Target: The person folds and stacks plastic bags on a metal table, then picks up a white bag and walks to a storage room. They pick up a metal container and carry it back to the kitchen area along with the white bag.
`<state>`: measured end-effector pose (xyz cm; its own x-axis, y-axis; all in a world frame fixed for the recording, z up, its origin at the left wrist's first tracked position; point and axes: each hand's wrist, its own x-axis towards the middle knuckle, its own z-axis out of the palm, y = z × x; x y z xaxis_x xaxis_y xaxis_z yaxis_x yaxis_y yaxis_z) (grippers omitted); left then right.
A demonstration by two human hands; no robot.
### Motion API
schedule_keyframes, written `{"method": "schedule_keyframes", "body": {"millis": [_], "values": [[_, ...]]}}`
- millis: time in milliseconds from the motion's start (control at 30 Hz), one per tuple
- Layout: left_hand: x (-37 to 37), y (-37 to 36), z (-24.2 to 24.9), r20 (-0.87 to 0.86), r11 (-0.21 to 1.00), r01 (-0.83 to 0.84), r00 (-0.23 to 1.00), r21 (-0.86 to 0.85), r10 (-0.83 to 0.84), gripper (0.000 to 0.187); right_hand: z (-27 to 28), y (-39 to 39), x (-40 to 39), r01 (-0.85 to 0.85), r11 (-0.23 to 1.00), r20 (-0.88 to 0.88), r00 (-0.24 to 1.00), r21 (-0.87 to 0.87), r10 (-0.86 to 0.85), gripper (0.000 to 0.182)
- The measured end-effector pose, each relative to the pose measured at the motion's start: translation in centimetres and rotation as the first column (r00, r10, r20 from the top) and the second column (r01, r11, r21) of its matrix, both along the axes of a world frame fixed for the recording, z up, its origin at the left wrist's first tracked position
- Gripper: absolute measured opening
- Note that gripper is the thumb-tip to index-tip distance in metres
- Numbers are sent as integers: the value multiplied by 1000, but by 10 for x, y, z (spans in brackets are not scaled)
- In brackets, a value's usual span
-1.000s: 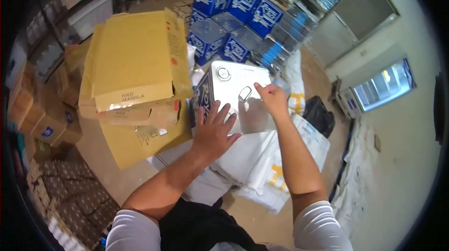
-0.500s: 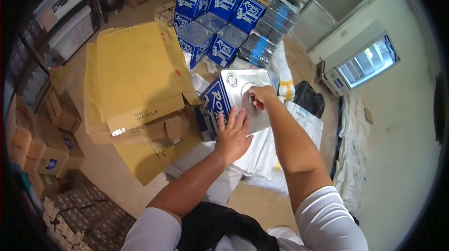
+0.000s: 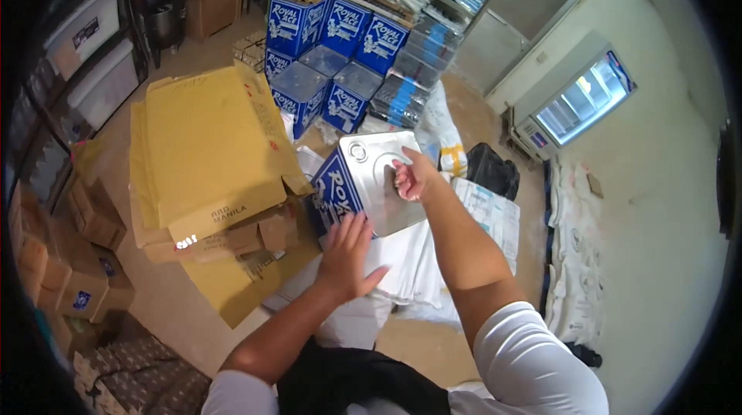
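Note:
A square tin [image 3: 390, 210] with a silver top and blue printed sides stands on white sacks [image 3: 398, 264] in the middle of the view. My right hand [image 3: 413, 175] is on the tin's top near its centre, the fingers curled around what looks like the handle there; the fingers partly hide it. My left hand [image 3: 345, 256] lies spread at the near blue side and edge of the tin, its thumb apart over the white sacks.
Flattened yellow cardboard [image 3: 212, 152] lies left of the tin. Behind stand several blue tins [image 3: 348, 98] and black wrapped packs [image 3: 399, 100]. A black bag [image 3: 493, 171] is at right, a lit fridge [image 3: 583, 102] beyond. Brown boxes [image 3: 97, 284] stand at far left.
My left hand has slid from the tin's top down to its near side edge. My right hand has turned at the handle. The whole view has shifted slightly.

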<state>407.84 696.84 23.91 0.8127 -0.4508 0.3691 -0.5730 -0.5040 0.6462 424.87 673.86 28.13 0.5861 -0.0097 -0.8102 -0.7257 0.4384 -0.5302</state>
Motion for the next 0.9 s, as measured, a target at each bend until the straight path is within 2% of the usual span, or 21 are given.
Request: {"method": "schedule_keyframes", "body": {"millis": [67,100,133,167,200,233,267,300,333,367,433,467,567,600,667,733,800,833,900], "values": [[-43,33,-46,-88,999,-51,995,-1,51,82,-1,-3,0,-49,998,-8,999,-30,49,29],[-71,53,-79,-206,991,-93,972,92,110,86,-7,-8,0,5,999,-9,1000,31,-5,33],[-102,77,-116,-515,992,-83,849,95,121,84,-14,-8,-1,61,994,-17,998,93,-60,38],[-131,101,-122,-804,974,-11,562,228,194,86,-12,0,-8,93,995,72,993,-25,-91,39],[-157,124,-123,-923,951,120,300,286,240,91,-8,5,-21,91,996,62,994,-18,-89,39],[-224,160,-222,-868,886,181,355,427,346,92,0,10,-36,53,990,83,996,-128,-42,38],[-263,182,-233,-883,848,290,301,444,359,92,8,14,-52,20,971,100,995,-238,4,38],[-300,195,-240,-863,811,299,232,503,449,87,11,11,-74,4,968,61,998,-250,11,37],[-343,216,-271,-897,808,390,212,443,389,79,12,8,-104,16,970,18,1000,-244,-12,34],[-402,248,-352,-977,875,437,141,208,161,70,12,4,-136,31,970,-25,999,-240,-39,32],[-414,266,-310,-968,878,420,-3,228,252,67,19,5,-205,70,976,-74,993,-206,-87,24],[-409,271,-303,-962,886,400,-35,234,270,65,19,-2,-234,54,985,-59,996,-163,-65,23],[-382,292,-293,-950,881,402,-75,249,303,61,22,-8,-302,83,976,-82,991,-203,-102,23],[-371,295,-291,-948,876,411,-78,252,309,60,21,-12,-323,59,970,-97,992,-235,-83,24],[-347,294,-283,-945,866,432,-80,253,316,57,12,-29,-373,-97,962,-203,978,-257,44,20],[-330,291,-278,-943,842,473,-63,260,327,54,7,-24,-417,-211,886,-322,944,-413,75,15],[-318,291,-285,-944,804,538,-43,254,327,52,-17,-16,-463,-304,839,-524,851,-452,26,16],[-312,291,-284,-944,780,576,-42,245,328,50,-48,-16,-506,-269,859,-542,840,-436,-12,16],[-296,291,-287,-941,703,667,-8,247,338,48,-124,-17,-594,-216,803,-458,885,-556,-78,19]]}}
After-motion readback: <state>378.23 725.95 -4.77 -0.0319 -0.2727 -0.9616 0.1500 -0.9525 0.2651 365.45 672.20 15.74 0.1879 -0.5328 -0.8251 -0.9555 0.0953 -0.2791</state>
